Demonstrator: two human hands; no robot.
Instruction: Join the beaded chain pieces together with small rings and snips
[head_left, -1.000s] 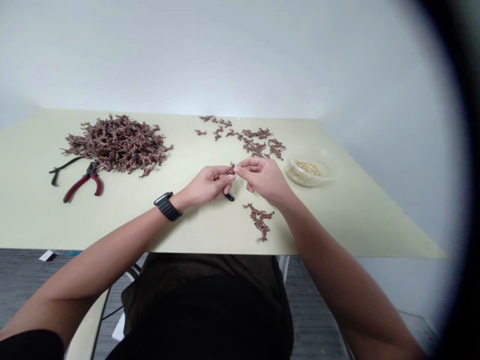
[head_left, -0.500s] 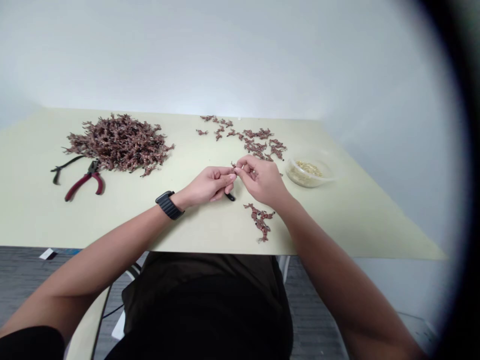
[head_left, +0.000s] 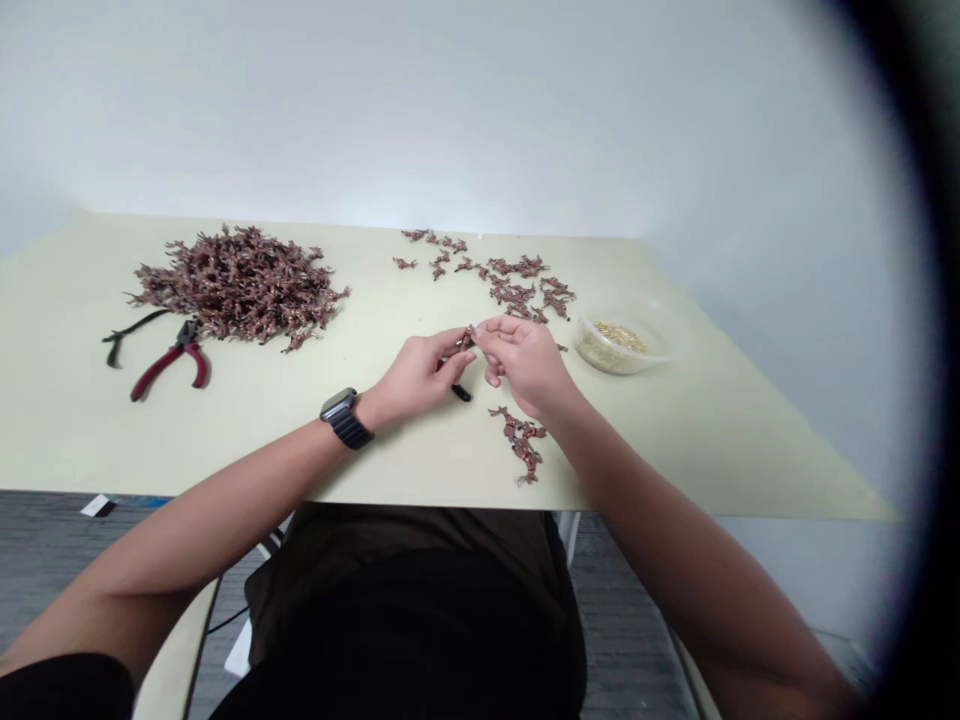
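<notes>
Over the middle of the table, both hands meet at a small brown animal-like figurine [head_left: 466, 338]. My left hand [head_left: 417, 374] pinches it between thumb and fingers. Thumb and forefinger of my right hand [head_left: 528, 364] close at the figurine's upper right end; anything smaller between those tips is too fine to make out. Beneath the left fingers lies a tool with a black handle [head_left: 462, 394], its other end hidden. Close to my right wrist is a little group of brown figurines [head_left: 523, 440]. More figurines [head_left: 517, 290] are scattered beyond the hands.
A large heap of brown figurines [head_left: 240, 285] stands at the left. Before it lie red-handled pliers [head_left: 185, 350] and a black curved tool [head_left: 135, 328]. To the right, a clear plastic tub [head_left: 600, 362] holds many small gold-coloured pieces. A wall borders the pale table [head_left: 360, 470] behind.
My left hand has turned, its thumb and fingers now farther apart around the figurine, which shows more. The right hand's lower fingers have opened out slightly. Objects on the table have stayed put.
</notes>
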